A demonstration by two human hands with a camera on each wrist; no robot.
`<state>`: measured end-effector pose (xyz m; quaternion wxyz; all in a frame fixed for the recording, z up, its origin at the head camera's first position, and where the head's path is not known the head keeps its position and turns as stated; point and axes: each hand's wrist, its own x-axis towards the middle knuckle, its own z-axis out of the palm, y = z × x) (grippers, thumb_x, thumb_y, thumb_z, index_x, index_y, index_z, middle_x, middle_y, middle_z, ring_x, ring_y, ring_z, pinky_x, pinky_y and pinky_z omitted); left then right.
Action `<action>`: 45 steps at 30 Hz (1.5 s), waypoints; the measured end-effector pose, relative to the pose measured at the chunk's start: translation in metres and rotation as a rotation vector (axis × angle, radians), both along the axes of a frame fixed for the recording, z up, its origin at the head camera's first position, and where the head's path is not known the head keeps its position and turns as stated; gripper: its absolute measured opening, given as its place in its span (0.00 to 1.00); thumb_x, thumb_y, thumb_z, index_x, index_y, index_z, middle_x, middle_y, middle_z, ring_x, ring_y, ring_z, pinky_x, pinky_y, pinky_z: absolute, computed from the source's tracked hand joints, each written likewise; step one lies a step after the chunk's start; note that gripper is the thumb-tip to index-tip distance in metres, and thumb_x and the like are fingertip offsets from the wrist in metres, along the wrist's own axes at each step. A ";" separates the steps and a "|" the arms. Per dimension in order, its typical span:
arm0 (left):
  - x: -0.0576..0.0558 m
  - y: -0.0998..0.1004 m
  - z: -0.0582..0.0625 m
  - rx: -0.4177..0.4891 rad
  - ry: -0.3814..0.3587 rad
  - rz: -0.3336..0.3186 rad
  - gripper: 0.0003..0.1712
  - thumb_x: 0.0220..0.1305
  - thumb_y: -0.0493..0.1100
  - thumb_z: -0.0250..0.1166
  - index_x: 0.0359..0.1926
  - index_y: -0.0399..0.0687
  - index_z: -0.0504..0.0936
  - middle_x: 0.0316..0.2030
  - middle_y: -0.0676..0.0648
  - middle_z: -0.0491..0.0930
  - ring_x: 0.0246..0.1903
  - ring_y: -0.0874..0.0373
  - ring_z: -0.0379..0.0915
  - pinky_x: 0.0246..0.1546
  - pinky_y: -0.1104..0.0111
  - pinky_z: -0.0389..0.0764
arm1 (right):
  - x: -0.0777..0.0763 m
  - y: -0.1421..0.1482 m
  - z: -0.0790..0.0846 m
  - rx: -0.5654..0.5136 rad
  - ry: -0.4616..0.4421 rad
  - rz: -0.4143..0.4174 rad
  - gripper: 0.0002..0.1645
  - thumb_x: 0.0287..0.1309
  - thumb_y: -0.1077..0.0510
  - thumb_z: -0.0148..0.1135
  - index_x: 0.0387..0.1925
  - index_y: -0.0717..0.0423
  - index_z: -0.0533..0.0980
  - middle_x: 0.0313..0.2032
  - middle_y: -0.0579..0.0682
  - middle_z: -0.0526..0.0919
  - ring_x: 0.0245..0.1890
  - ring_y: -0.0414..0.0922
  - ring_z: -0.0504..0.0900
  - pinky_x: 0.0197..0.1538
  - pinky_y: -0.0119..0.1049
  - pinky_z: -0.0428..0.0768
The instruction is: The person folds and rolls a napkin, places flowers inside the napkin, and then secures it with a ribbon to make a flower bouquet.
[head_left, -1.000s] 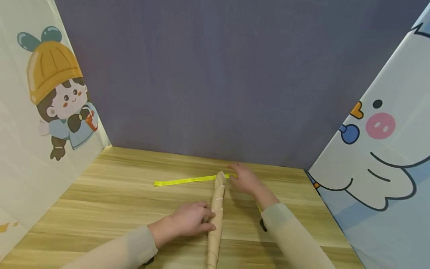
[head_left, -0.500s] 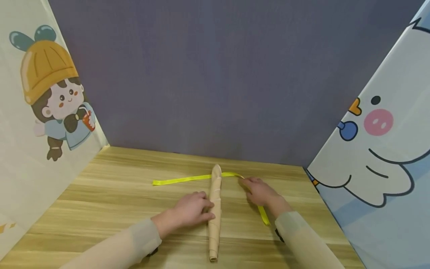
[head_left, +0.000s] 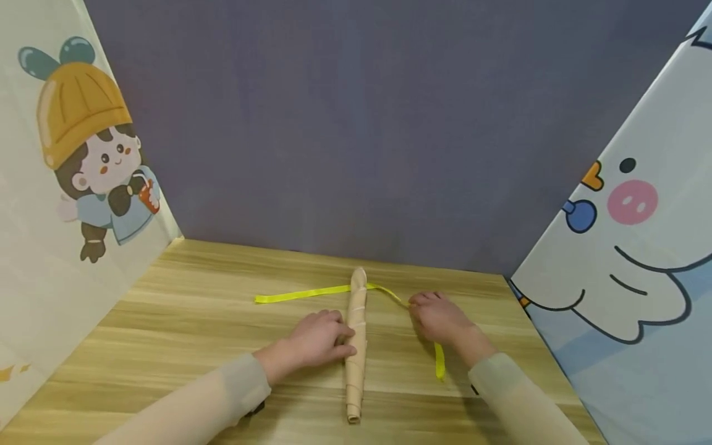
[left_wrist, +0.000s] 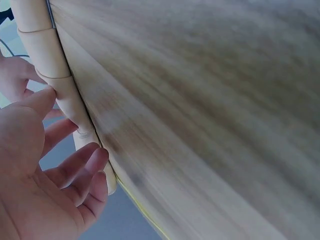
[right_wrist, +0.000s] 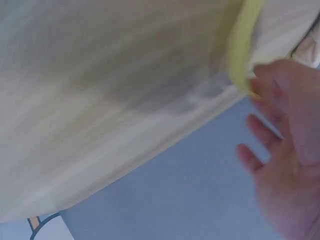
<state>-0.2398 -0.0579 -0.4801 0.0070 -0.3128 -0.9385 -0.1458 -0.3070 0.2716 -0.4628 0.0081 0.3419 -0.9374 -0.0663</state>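
A long beige roll (head_left: pixel 356 377), its layers wound in a spiral, lies lengthwise on the wooden tabletop over a bright yellow ribbon (head_left: pixel 303 295). My left hand (head_left: pixel 316 341) holds the roll from the left, thumb and bent fingertips against its side. In the left wrist view those fingers are spaced along the roll (left_wrist: pixel 54 55). To the right, my right hand (head_left: pixel 445 321) pinches the ribbon between thumb and forefinger. The ribbon's tail hangs below that hand toward me, and the ribbon (right_wrist: pixel 242 40) appears blurred in the right wrist view.
The wooden tabletop (head_left: pixel 222 272) meets a dark grey-purple wall (head_left: pixel 345 136) at its back edge. A pale panel with a cartoon child (head_left: pixel 105 161) rises on the left. On the right stands a panel with a white cartoon animal (head_left: pixel 662 247).
My right hand has moved from beside the roll's far end rightward and toward me, drawing the ribbon's right part along. The left hand and the roll have shifted slightly forward.
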 end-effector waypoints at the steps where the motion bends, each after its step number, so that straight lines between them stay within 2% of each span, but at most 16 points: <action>1: 0.000 0.000 0.000 -0.001 -0.003 0.003 0.24 0.73 0.61 0.73 0.60 0.55 0.92 0.45 0.53 0.83 0.39 0.60 0.72 0.39 0.65 0.76 | 0.000 0.002 0.002 0.003 -0.008 -0.013 0.15 0.74 0.60 0.67 0.58 0.52 0.88 0.69 0.57 0.82 0.71 0.62 0.77 0.71 0.68 0.75; 5: 0.001 0.000 0.001 -0.008 -0.017 0.003 0.24 0.74 0.61 0.72 0.61 0.54 0.91 0.45 0.53 0.82 0.39 0.61 0.72 0.39 0.65 0.76 | -0.001 0.012 0.006 -0.103 -0.134 -0.162 0.13 0.73 0.58 0.69 0.56 0.52 0.87 0.67 0.60 0.81 0.69 0.62 0.79 0.70 0.66 0.76; 7: 0.000 0.000 0.001 -0.006 -0.020 -0.002 0.24 0.74 0.61 0.72 0.61 0.54 0.91 0.45 0.53 0.82 0.39 0.61 0.72 0.39 0.66 0.76 | -0.002 0.017 0.007 -0.210 -0.225 -0.273 0.13 0.73 0.56 0.70 0.53 0.57 0.83 0.59 0.59 0.85 0.58 0.58 0.84 0.63 0.61 0.81; 11: 0.000 0.000 0.002 0.002 -0.025 -0.005 0.23 0.74 0.60 0.72 0.60 0.54 0.92 0.44 0.53 0.82 0.38 0.61 0.72 0.38 0.67 0.76 | -0.004 0.026 0.006 -0.332 -0.353 -0.436 0.24 0.68 0.47 0.76 0.51 0.60 0.78 0.45 0.53 0.85 0.43 0.49 0.83 0.51 0.52 0.83; 13: -0.001 0.000 0.002 0.005 -0.025 -0.005 0.23 0.74 0.60 0.72 0.60 0.54 0.92 0.44 0.53 0.82 0.38 0.61 0.72 0.38 0.67 0.76 | -0.005 0.029 0.004 -0.332 -0.377 -0.428 0.23 0.67 0.48 0.76 0.50 0.61 0.79 0.43 0.53 0.86 0.41 0.48 0.82 0.50 0.51 0.83; 15: -0.001 0.000 0.002 0.000 -0.026 -0.005 0.23 0.74 0.60 0.72 0.60 0.54 0.92 0.44 0.53 0.82 0.38 0.61 0.72 0.38 0.67 0.76 | -0.006 0.033 0.002 -0.351 -0.376 -0.405 0.16 0.69 0.53 0.73 0.48 0.60 0.82 0.42 0.51 0.87 0.40 0.45 0.82 0.49 0.48 0.83; 18: -0.001 0.000 0.002 -0.005 -0.025 -0.007 0.23 0.74 0.60 0.72 0.60 0.54 0.92 0.43 0.53 0.82 0.38 0.61 0.72 0.37 0.67 0.76 | -0.008 0.040 0.000 -0.475 -0.431 -0.360 0.08 0.75 0.60 0.65 0.47 0.63 0.83 0.39 0.53 0.88 0.36 0.45 0.82 0.44 0.44 0.82; 22: 0.000 0.000 0.002 -0.005 -0.032 -0.005 0.22 0.74 0.60 0.72 0.60 0.54 0.92 0.43 0.53 0.82 0.38 0.61 0.72 0.37 0.67 0.75 | -0.010 0.052 -0.001 -0.680 -0.584 -0.351 0.15 0.82 0.59 0.58 0.54 0.68 0.82 0.41 0.57 0.90 0.34 0.47 0.87 0.42 0.42 0.85; 24: 0.001 0.000 0.003 -0.001 -0.035 -0.005 0.23 0.74 0.60 0.72 0.60 0.54 0.92 0.43 0.53 0.83 0.38 0.61 0.72 0.37 0.67 0.76 | -0.012 0.058 -0.002 -0.714 -0.604 -0.366 0.18 0.84 0.56 0.58 0.58 0.66 0.82 0.44 0.57 0.89 0.36 0.47 0.87 0.42 0.43 0.85; 29: 0.003 -0.001 0.007 0.003 -0.038 -0.005 0.23 0.74 0.60 0.72 0.60 0.53 0.92 0.43 0.53 0.83 0.37 0.61 0.72 0.38 0.65 0.77 | -0.018 0.071 -0.007 -0.687 -0.540 -0.424 0.20 0.84 0.51 0.58 0.61 0.61 0.84 0.52 0.56 0.87 0.44 0.48 0.79 0.48 0.43 0.78; 34: 0.003 -0.002 0.006 0.002 -0.041 -0.003 0.23 0.75 0.60 0.72 0.60 0.53 0.92 0.43 0.53 0.83 0.37 0.62 0.71 0.38 0.66 0.76 | -0.025 0.081 -0.007 -0.691 -0.593 -0.511 0.27 0.84 0.47 0.57 0.68 0.62 0.81 0.67 0.64 0.82 0.57 0.55 0.81 0.54 0.47 0.81; 35: 0.002 -0.002 0.005 0.002 -0.042 -0.002 0.23 0.75 0.60 0.72 0.60 0.53 0.92 0.43 0.53 0.83 0.37 0.62 0.71 0.38 0.66 0.76 | -0.026 0.083 -0.006 -0.697 -0.613 -0.525 0.29 0.84 0.46 0.57 0.70 0.62 0.79 0.69 0.64 0.81 0.54 0.55 0.81 0.51 0.47 0.82; 38: 0.001 -0.001 0.003 -0.006 -0.039 -0.001 0.23 0.75 0.61 0.71 0.61 0.53 0.91 0.43 0.54 0.83 0.37 0.63 0.71 0.39 0.67 0.77 | -0.031 0.089 -0.004 -0.752 -0.707 -0.571 0.33 0.83 0.44 0.57 0.74 0.63 0.76 0.49 0.63 0.86 0.35 0.50 0.78 0.38 0.44 0.80; 41: 0.000 0.000 0.001 -0.010 -0.030 -0.003 0.23 0.75 0.61 0.72 0.60 0.54 0.91 0.43 0.54 0.83 0.37 0.63 0.71 0.39 0.67 0.77 | -0.034 0.093 -0.002 -0.800 -0.794 -0.561 0.33 0.84 0.45 0.55 0.69 0.70 0.74 0.27 0.52 0.74 0.20 0.44 0.63 0.30 0.41 0.74; 42: 0.000 0.000 0.001 -0.010 -0.026 -0.004 0.23 0.75 0.61 0.72 0.60 0.54 0.91 0.43 0.54 0.83 0.37 0.63 0.71 0.39 0.67 0.77 | -0.034 0.094 -0.001 -0.805 -0.804 -0.562 0.32 0.84 0.45 0.55 0.68 0.71 0.74 0.23 0.49 0.69 0.19 0.43 0.62 0.29 0.41 0.73; 45: 0.001 0.000 0.002 -0.009 -0.023 -0.005 0.23 0.75 0.60 0.72 0.60 0.53 0.92 0.43 0.53 0.84 0.37 0.63 0.72 0.39 0.67 0.77 | -0.033 0.095 0.000 -0.769 -0.771 -0.565 0.30 0.84 0.47 0.55 0.65 0.72 0.75 0.20 0.46 0.69 0.17 0.42 0.63 0.30 0.40 0.74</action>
